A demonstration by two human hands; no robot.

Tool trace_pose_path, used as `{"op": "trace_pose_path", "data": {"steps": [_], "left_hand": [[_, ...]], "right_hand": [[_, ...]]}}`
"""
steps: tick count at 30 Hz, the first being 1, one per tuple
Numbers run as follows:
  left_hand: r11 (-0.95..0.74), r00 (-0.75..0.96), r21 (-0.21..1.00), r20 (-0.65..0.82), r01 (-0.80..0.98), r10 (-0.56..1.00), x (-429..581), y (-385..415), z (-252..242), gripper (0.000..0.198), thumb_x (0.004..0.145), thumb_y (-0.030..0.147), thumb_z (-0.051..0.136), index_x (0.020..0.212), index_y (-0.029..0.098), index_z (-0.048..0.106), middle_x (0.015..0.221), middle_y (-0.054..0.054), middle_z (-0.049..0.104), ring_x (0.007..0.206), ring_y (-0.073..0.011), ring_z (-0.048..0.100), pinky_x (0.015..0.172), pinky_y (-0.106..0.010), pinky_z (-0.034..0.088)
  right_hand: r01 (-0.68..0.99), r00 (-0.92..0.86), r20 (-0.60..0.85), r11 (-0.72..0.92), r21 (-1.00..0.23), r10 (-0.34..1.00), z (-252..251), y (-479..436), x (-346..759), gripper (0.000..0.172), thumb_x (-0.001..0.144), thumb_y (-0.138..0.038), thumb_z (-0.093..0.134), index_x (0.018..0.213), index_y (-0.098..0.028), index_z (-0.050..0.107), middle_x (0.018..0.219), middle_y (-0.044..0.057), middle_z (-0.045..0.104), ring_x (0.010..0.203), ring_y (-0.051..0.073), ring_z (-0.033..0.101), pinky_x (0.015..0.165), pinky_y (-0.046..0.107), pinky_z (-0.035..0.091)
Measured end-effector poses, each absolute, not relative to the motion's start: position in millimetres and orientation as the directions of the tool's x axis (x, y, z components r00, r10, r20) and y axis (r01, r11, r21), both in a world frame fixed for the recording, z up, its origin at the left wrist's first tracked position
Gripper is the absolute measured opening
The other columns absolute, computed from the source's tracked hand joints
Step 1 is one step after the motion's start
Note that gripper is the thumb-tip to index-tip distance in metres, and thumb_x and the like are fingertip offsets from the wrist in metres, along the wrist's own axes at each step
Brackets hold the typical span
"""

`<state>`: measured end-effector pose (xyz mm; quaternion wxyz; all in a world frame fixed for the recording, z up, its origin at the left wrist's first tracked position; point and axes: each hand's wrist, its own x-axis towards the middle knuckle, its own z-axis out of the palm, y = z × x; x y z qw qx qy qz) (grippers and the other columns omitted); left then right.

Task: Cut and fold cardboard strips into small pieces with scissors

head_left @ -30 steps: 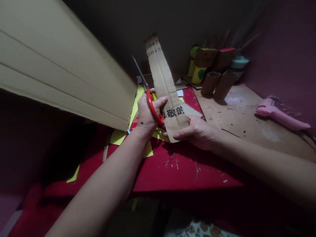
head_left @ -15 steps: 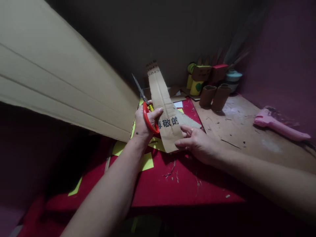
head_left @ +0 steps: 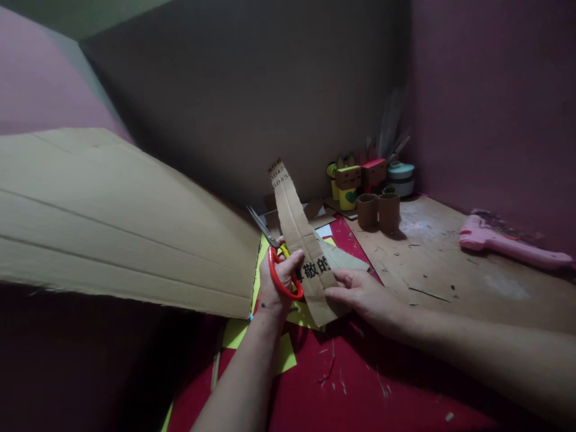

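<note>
My left hand [head_left: 272, 295] is closed around a pair of scissors [head_left: 269, 236] with red and yellow handles, blades pointing away and slightly left. Its thumb also presses on a long brown cardboard strip [head_left: 300, 235] with black printed characters. The strip tilts upward, its far end narrow and rough-edged. On the strip's near right edge, my right hand [head_left: 362, 295] pinches the cardboard between thumb and fingers. A greyish pointed piece of cardboard [head_left: 346, 260] shows behind the strip; whether a hand holds it, I cannot tell.
Left stands a large cardboard panel [head_left: 135, 228]. Yellow paper [head_left: 287, 355] and scraps lie on the red surface [head_left: 382, 384]. Two cardboard tubes [head_left: 389, 213], small cardboard figures [head_left: 348, 186] and a lidded teal container [head_left: 401, 179] stand behind. A pink glue gun [head_left: 513, 243] lies right.
The view has tilted up and shifted left, so hands, strip and scissors appear lower and slightly right. Both hands keep their hold on the cardboard strip, and the scissors stay in my left hand.
</note>
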<state>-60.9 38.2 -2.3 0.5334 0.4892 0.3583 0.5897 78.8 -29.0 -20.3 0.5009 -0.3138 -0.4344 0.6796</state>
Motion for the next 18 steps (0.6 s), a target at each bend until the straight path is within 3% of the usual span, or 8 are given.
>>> {"op": "trace_pose_path", "data": {"steps": [3, 8, 12, 15, 18], "left_hand": [[-0.174, 0.005, 0.955, 0.18, -0.239, 0.984, -61.1, 36.3, -0.1, 0.051, 0.063, 0.02, 0.076, 0.11, 0.017, 0.056, 0.073, 0.0, 0.07, 0.065, -0.0174, 0.068, 0.064, -0.027, 0.053], [-0.209, -0.036, 0.962, 0.206, -0.175, 0.978, -57.9, 27.5, 9.4, 0.046, 0.064, 0.021, 0.075, 0.107, 0.017, 0.058, 0.073, -0.001, 0.07, 0.068, -0.0191, 0.068, 0.063, -0.028, 0.053], [-0.249, -0.05, 0.958, 0.244, -0.145, 0.968, -54.9, 20.4, 14.4, 0.044, 0.064, 0.02, 0.075, 0.105, 0.018, 0.059, 0.077, -0.001, 0.07, 0.074, -0.0197, 0.068, 0.067, -0.028, 0.053], [-0.233, -0.03, 0.956, 0.232, -0.177, 0.972, -54.4, 21.2, 13.1, 0.047, 0.064, 0.021, 0.075, 0.108, 0.018, 0.056, 0.082, -0.003, 0.071, 0.073, -0.0195, 0.068, 0.068, -0.03, 0.054], [-0.215, 0.009, 0.935, 0.227, -0.282, 0.974, -55.5, 25.9, 8.4, 0.053, 0.062, 0.024, 0.076, 0.11, 0.019, 0.055, 0.085, -0.004, 0.071, 0.074, -0.0207, 0.068, 0.069, -0.032, 0.054]], "right_hand": [[-0.396, -0.297, -0.026, -0.148, -0.906, 0.955, -22.5, -28.4, 79.3, 0.011, 0.073, -0.018, 0.064, 0.083, -0.016, 0.068, 0.071, 0.001, 0.066, 0.064, 0.016, 0.063, 0.067, 0.032, 0.05], [-0.546, -0.423, -0.022, -0.274, -0.792, 0.906, -26.7, -25.3, 76.5, 0.031, 0.066, -0.021, 0.074, 0.095, -0.013, 0.067, 0.079, 0.006, 0.068, 0.068, 0.018, 0.065, 0.067, 0.032, 0.051], [-0.622, -0.515, -0.078, -0.434, -0.652, 0.854, -26.3, -24.0, 77.5, 0.024, 0.069, -0.02, 0.07, 0.092, -0.013, 0.065, 0.079, 0.007, 0.068, 0.071, 0.02, 0.067, 0.074, 0.035, 0.051], [-0.659, -0.546, -0.111, -0.507, -0.555, 0.83, -23.9, -24.0, 83.1, 0.02, 0.07, -0.016, 0.066, 0.09, -0.014, 0.062, 0.078, 0.005, 0.068, 0.073, 0.02, 0.067, 0.079, 0.037, 0.05], [-0.657, -0.581, -0.084, -0.528, -0.539, 0.809, -22.0, -25.4, 87.9, 0.03, 0.07, -0.012, 0.063, 0.099, -0.017, 0.059, 0.088, 0.006, 0.068, 0.08, 0.022, 0.067, 0.079, 0.041, 0.05]]}}
